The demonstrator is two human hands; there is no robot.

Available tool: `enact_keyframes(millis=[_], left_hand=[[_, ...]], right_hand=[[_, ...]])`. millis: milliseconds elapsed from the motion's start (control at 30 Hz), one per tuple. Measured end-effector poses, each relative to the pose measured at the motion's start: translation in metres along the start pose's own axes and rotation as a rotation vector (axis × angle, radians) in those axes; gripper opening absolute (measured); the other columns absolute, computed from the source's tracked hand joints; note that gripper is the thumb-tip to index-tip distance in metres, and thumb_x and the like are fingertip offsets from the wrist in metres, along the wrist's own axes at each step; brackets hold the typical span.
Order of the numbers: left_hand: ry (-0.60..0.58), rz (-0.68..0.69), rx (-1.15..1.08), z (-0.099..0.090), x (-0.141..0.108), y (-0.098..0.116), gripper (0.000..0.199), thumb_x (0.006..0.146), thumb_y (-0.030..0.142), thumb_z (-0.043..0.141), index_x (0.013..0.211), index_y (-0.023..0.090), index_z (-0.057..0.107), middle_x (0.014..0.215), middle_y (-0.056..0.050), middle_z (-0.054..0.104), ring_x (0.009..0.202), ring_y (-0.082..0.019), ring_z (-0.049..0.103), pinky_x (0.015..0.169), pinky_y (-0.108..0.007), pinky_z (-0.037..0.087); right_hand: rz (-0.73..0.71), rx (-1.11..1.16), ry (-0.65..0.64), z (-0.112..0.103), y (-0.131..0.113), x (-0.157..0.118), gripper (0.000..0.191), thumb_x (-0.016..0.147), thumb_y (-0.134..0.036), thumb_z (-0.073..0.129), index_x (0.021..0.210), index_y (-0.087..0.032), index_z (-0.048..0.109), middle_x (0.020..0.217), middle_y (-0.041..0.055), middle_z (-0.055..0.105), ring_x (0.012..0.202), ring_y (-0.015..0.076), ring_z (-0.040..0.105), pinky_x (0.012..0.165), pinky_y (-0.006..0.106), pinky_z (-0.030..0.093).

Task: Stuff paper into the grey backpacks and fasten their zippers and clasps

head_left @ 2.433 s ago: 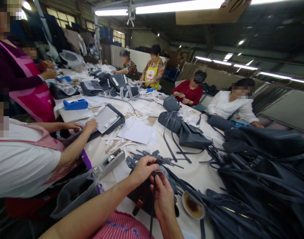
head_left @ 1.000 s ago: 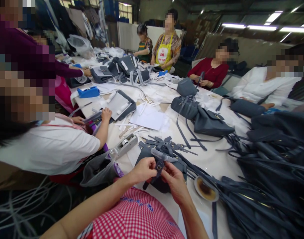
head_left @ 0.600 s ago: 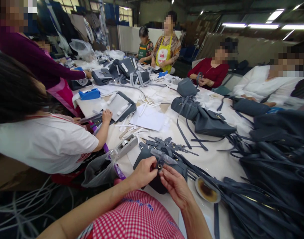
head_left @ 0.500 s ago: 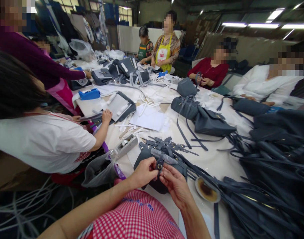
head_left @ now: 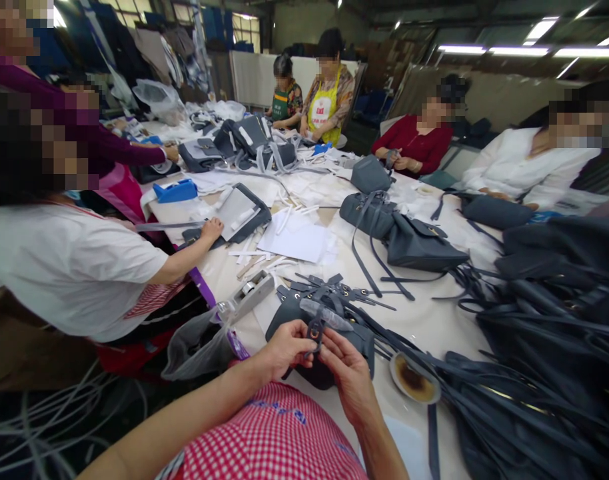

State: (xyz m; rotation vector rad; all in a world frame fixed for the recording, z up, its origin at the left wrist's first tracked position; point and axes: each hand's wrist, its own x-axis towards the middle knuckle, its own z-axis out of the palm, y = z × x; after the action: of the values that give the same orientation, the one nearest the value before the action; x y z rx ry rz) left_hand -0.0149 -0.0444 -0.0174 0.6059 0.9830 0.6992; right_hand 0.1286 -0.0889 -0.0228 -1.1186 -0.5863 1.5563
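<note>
A dark blue-grey strap with a small gold buckle [head_left: 314, 333] is pinched between both of my hands. My left hand [head_left: 288, 348] grips it from the left, thumb and fingers pressed together. On the other side my right hand [head_left: 345, 370] holds it near the buckle with thumb and fingertips. Beneath the hands lies a blue-grey handbag [head_left: 284, 317], partly hidden by them. A clear plastic wrap [head_left: 324, 313] covers a piece of it just behind the buckle. Several loose buckle straps [head_left: 339, 288] are heaped at the bag's far side.
A dish with brown residue [head_left: 415, 379] stands right of my hands. Bags and long straps [head_left: 544, 373] pile up at the right. A metal tape dispenser [head_left: 247, 297], white paper [head_left: 297, 239] and more handbags [head_left: 419, 247] lie beyond. A co-worker in white [head_left: 99, 267] sits close at left.
My hands have shifted slightly with the buckled strap, which stays pinched between them. The co-worker at left has leaned back and drawn a strip out to the left. The view has moved a little.
</note>
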Motion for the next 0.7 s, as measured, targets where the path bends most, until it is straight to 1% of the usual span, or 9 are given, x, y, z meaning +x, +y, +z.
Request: enact_keyframes(millis=[200,300,400,533,600,700], left_hand=[[-0.049,-0.086,-0.063,-0.0026,-0.001,-0.0018,0.038,0.051,0.023,0.078,0.073,0.017,0.046,0.058,0.006,0.054,0.049,-0.006,0.051,0.048,-0.019,0.042],[-0.062,-0.096,-0.077,-0.0031,-0.0005,-0.0033,0.038,0.051,0.022,0.077,0.073,0.017,0.047,0.058,0.006,0.054,0.05,-0.007,0.051,0.049,-0.02,0.043],[-0.052,-0.073,-0.075,-0.0021,0.0003,-0.005,0.034,0.052,0.019,0.075,0.073,0.017,0.048,0.058,0.006,0.055,0.049,-0.007,0.052,0.049,-0.02,0.043],[-0.028,-0.04,-0.068,0.0003,-0.0006,-0.0062,0.033,0.053,0.019,0.074,0.072,0.017,0.048,0.06,0.006,0.055,0.049,-0.008,0.054,0.051,-0.022,0.045],[-0.059,-0.056,-0.093,0.0009,-0.0024,-0.0063,0.033,0.054,0.019,0.075,0.073,0.016,0.048,0.062,0.004,0.057,0.051,-0.008,0.055,0.053,-0.022,0.046],[-0.111,-0.057,-0.141,-0.0005,-0.0053,-0.0067,0.036,0.053,0.016,0.075,0.079,0.016,0.05,0.07,0.003,0.059,0.057,-0.009,0.058,0.059,-0.023,0.047]], right_hand=[[-0.042,-0.069,0.052,-0.0001,0.004,0.0013,0.044,0.06,-0.035,0.085,0.1,-0.021,0.072,0.105,0.0087,0.075,0.099,0.0256,0.068,0.092,0.04,0.051],[-0.083,-0.087,0.078,0.0003,0.0065,0.0022,0.043,0.061,-0.035,0.084,0.099,-0.021,0.071,0.103,0.0076,0.075,0.097,0.0241,0.069,0.09,0.037,0.052],[-0.106,-0.095,0.091,0.0003,0.009,0.0029,0.045,0.062,-0.034,0.084,0.102,-0.021,0.068,0.097,0.0055,0.076,0.088,0.0204,0.07,0.081,0.032,0.054],[-0.11,-0.127,0.077,-0.0004,0.0101,0.0044,0.048,0.063,-0.036,0.082,0.104,-0.02,0.063,0.079,0.0017,0.074,0.067,0.0162,0.068,0.065,0.028,0.054],[-0.12,-0.165,0.084,-0.0007,0.01,0.0057,0.045,0.065,-0.037,0.08,0.102,-0.019,0.061,0.074,0.001,0.072,0.062,0.0155,0.066,0.06,0.027,0.053],[-0.152,-0.219,0.113,-0.0001,0.0107,0.0083,0.037,0.065,-0.035,0.078,0.093,-0.02,0.058,0.072,0.0006,0.07,0.06,0.0151,0.064,0.055,0.025,0.05]])
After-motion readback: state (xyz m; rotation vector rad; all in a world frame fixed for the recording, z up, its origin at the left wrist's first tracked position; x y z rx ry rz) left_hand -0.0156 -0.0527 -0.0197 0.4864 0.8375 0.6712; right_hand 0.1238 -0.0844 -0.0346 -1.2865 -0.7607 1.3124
